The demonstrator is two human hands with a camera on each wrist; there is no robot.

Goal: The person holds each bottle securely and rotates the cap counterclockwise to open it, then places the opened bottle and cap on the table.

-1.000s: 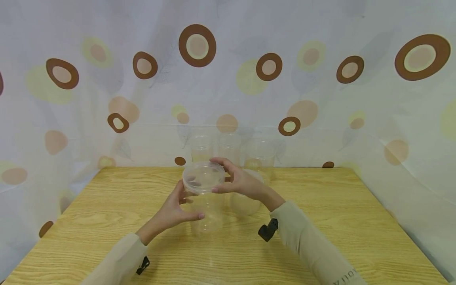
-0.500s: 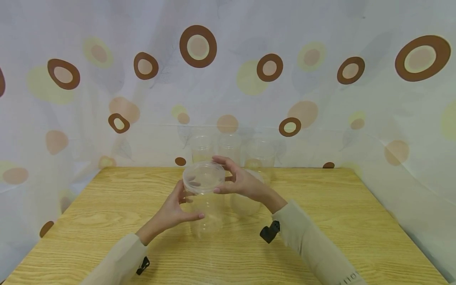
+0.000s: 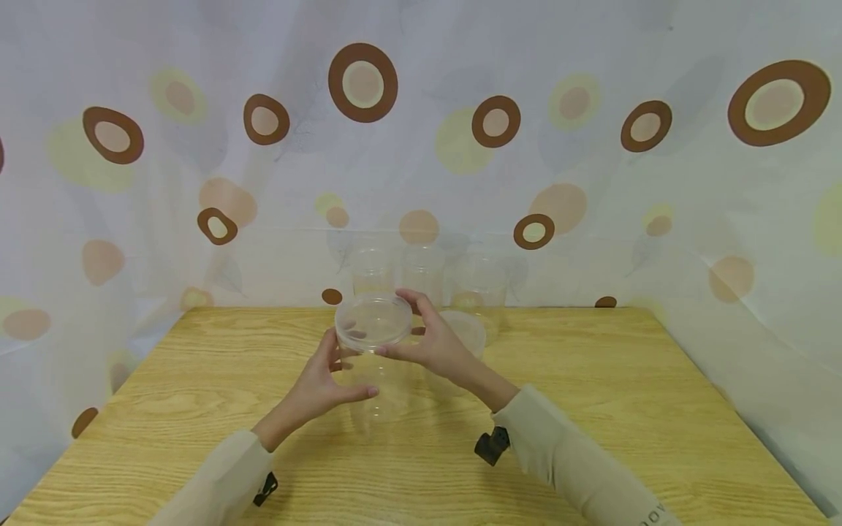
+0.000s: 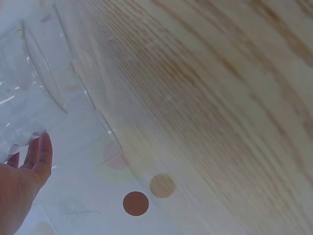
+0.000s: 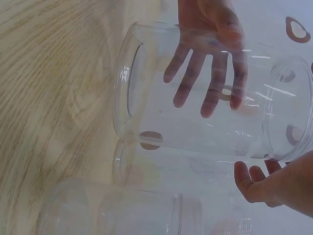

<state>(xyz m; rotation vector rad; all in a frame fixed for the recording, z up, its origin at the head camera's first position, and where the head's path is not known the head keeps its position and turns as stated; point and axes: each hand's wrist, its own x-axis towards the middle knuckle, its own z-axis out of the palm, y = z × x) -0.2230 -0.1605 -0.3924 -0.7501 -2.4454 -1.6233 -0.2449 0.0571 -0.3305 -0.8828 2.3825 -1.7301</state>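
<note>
A tall, clear plastic jar [image 3: 384,387] stands upright in front of me, its round lid [image 3: 373,321] on top. My left hand [image 3: 316,387] grips the jar's body from the left, thumb in front and fingers behind. From the right, my right hand [image 3: 444,349] holds the lid's edge between the thumb at the near side and the fingers at the far side. In the right wrist view, the left hand's fingers show through the jar wall, while my right hand [image 5: 288,183] reaches around the lid end. The left wrist view catches part of a hand [image 4: 29,176] against clear plastic.
Behind the right hand is a shorter clear jar with a lid [image 3: 465,332]. Farther back stand more clear jars: one on the left [image 3: 373,270], one in the middle [image 3: 424,267], and a wider one [image 3: 480,281]. A patterned curtain [image 3: 421,168] hangs behind the wooden table [image 3: 592,409].
My right hand has turned a little about the lid; its thumb has slid left along the near rim and its wrist has dropped slightly. The left hand keeps its grip on the jar.
</note>
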